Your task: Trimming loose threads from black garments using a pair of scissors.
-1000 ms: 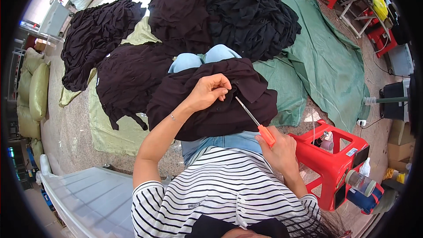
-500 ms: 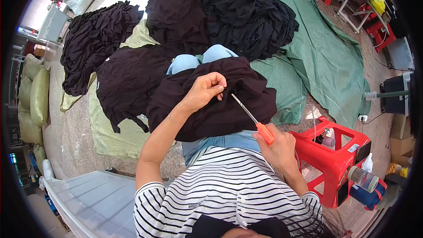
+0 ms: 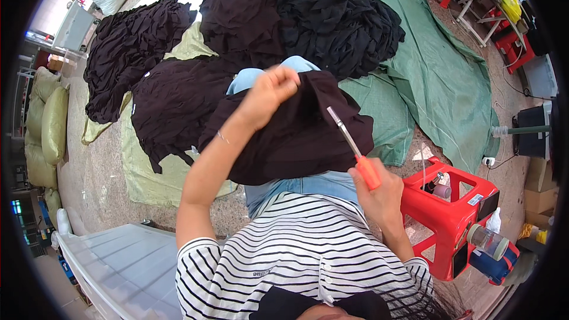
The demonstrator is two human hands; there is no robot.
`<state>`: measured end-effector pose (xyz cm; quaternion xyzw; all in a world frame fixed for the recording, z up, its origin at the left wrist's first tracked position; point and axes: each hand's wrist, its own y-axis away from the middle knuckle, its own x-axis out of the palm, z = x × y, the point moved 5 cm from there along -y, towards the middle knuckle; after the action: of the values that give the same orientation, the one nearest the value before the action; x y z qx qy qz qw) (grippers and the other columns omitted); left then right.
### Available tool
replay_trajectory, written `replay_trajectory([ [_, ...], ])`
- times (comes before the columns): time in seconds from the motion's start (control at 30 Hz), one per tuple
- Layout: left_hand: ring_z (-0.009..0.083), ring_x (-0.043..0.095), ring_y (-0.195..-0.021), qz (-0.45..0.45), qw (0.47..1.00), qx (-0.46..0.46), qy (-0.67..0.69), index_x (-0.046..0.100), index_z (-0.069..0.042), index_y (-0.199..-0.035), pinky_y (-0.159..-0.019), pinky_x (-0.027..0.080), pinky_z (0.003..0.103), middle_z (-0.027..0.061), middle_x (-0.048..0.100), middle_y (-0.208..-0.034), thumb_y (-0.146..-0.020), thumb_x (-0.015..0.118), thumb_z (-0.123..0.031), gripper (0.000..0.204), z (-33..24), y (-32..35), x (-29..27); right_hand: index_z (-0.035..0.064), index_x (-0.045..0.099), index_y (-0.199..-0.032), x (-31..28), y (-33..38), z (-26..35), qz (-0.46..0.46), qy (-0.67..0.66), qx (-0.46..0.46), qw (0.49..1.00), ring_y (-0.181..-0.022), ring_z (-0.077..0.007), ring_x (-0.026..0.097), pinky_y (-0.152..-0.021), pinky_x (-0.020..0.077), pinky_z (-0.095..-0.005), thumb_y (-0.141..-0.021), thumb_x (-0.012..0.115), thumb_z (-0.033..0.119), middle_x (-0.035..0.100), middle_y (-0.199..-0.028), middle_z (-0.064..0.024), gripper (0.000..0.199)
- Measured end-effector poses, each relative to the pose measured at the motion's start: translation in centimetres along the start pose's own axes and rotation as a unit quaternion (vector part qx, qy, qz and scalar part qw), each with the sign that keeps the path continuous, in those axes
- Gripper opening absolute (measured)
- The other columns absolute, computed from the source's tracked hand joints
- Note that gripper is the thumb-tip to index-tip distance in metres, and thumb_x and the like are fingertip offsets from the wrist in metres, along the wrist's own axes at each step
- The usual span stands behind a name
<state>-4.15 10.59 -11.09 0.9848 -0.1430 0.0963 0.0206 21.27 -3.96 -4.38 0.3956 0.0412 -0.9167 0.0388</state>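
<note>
**Hands at work on a dark garment, blade tool raised**

Both hands are busy at the centre of the frame. The left hand (image 3: 269, 92) is bunched shut, pinching a fold of the black fabric garment (image 3: 296, 136) and lifting it a little above the lap. The right hand (image 3: 379, 192), lower and to the right, is wrapped tight around the orange handle of a slim tool with a long silver metal blade (image 3: 349, 142); the blade slants up and left, its tip over the garment's upper right part. Whether the tip touches the cloth cannot be told.

The garment lies draped across the person's lap, covering most of the light blue jeans (image 3: 308, 186), which show just below it and again at the knees above it. A black-and-white striped shirt (image 3: 296, 261) fills the lower middle.

Just right of the right hand stands a red plastic stool (image 3: 456, 219) with small bottles sitting in its openings. Heaps of dark garments (image 3: 249, 18) spread across the upper half, resting on a pale green sheet (image 3: 142, 172) at left and a green woven tarpaulin (image 3: 432, 77) at upper right. A white slatted plastic crate (image 3: 124, 266) sits at lower left on the gritty floor (image 3: 95, 172).
</note>
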Motion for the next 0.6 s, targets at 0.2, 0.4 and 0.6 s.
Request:
replay_trajectory([
  [0.2,0.0081,0.059,-0.072,-0.225,0.960,-0.015,-0.165,0.068,-0.005,-0.096,-0.066,0.047,0.023,-0.0005,0.065,-0.085,-0.090,0.064,0.000,0.008,-1.9,-3.2,-10.8,0.0071,0.064,-0.098,-0.4,-0.6,-0.8,-0.021,0.028,0.010,0.999,-0.065,-0.0385,0.066,-0.055,0.0480,-0.0439,-0.089,0.073,0.027,0.067,-0.073,-0.0145,0.024],
  [0.4,0.0245,0.066,-0.081,-0.011,0.899,0.133,-0.418,0.071,-0.003,-0.103,-0.076,0.053,0.035,0.0114,0.069,-0.096,-0.083,0.073,-0.012,0.021,-4.8,0.5,-3.6,0.0067,0.063,-0.096,0.6,-0.6,-1.5,0.013,0.057,0.001,0.998,-0.063,-0.0371,0.065,-0.053,0.0463,-0.0437,-0.089,0.073,0.028,0.067,-0.071,-0.0144,0.024],
  [0.6,0.0305,0.070,-0.087,0.124,0.787,-0.076,-0.600,0.068,-0.002,-0.113,-0.079,0.053,0.042,0.0110,0.072,-0.087,-0.078,0.079,-0.018,0.040,-4.6,0.4,-0.9,0.0069,0.066,-0.097,1.2,-1.6,0.6,0.049,0.023,-0.039,0.998,-0.061,-0.0374,0.064,-0.055,0.0470,-0.0438,-0.088,0.074,0.026,0.064,-0.066,-0.0157,0.023],
])
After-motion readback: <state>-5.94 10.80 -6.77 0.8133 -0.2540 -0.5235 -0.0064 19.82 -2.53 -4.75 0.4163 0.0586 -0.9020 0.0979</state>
